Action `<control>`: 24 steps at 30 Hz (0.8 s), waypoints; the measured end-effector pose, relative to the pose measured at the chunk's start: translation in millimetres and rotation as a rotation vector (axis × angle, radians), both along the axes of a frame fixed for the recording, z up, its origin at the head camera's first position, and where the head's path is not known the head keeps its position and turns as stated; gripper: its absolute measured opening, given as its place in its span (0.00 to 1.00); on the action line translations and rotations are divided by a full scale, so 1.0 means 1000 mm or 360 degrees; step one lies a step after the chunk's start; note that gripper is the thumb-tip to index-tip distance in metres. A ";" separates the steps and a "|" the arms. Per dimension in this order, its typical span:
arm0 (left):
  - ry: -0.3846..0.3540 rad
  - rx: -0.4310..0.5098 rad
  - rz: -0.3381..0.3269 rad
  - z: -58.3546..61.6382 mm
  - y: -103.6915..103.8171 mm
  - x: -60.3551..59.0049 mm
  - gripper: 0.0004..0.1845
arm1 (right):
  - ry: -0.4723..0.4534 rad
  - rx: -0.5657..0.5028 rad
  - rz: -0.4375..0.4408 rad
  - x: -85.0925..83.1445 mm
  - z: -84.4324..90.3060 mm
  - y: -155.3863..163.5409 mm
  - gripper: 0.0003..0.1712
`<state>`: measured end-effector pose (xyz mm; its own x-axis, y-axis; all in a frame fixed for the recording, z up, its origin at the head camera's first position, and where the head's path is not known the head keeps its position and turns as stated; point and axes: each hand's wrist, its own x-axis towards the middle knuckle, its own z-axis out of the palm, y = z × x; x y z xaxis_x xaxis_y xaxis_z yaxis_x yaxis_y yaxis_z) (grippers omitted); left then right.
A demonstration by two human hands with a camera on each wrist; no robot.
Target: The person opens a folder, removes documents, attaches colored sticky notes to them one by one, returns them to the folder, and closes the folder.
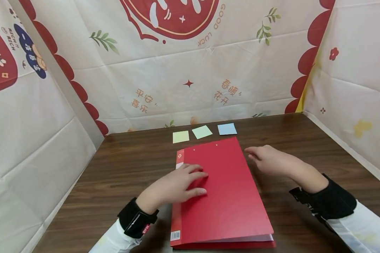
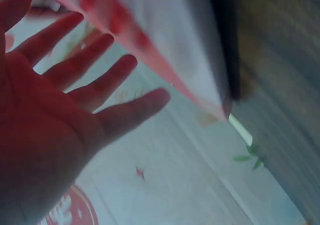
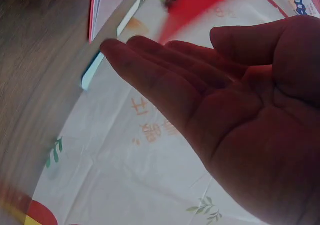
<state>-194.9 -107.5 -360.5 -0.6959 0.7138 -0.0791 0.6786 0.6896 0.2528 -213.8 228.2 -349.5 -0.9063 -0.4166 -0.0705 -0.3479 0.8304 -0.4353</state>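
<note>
- Two hands work around one closed red folder, which lies flat on the dark wooden table, its spine on the person's left side.
- The left hand lies palm down on the folder's cover near the spine, fingers straight and a little spread, gripping nothing; the left wrist view shows the same flat, splayed palm.
- The right hand sits just beside the folder's right edge, near its far corner, fingers extended and close together, holding nothing; whether it touches the table cannot be told.
- In the right wrist view the fingers are straight and side by side, the palm bare.
- Three sticky notes lie in a row just beyond the folder's far edge: a yellow-green note, a pale green note and a blue note.
- A printed cloth backdrop rises behind the notes and on both sides of the table.
</note>
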 end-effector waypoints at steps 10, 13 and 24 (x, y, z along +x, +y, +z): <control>0.0254 -0.0399 0.0037 -0.035 0.022 0.011 0.40 | -0.0315 0.0151 0.0123 0.014 -0.012 -0.027 0.32; 0.0292 -0.0390 0.0051 -0.038 0.022 0.011 0.39 | -0.0320 0.0179 0.0129 0.015 -0.014 -0.031 0.30; 0.0169 -0.0274 0.0051 -0.020 0.021 -0.008 0.39 | -0.0242 0.0281 0.0071 0.010 -0.010 -0.030 0.38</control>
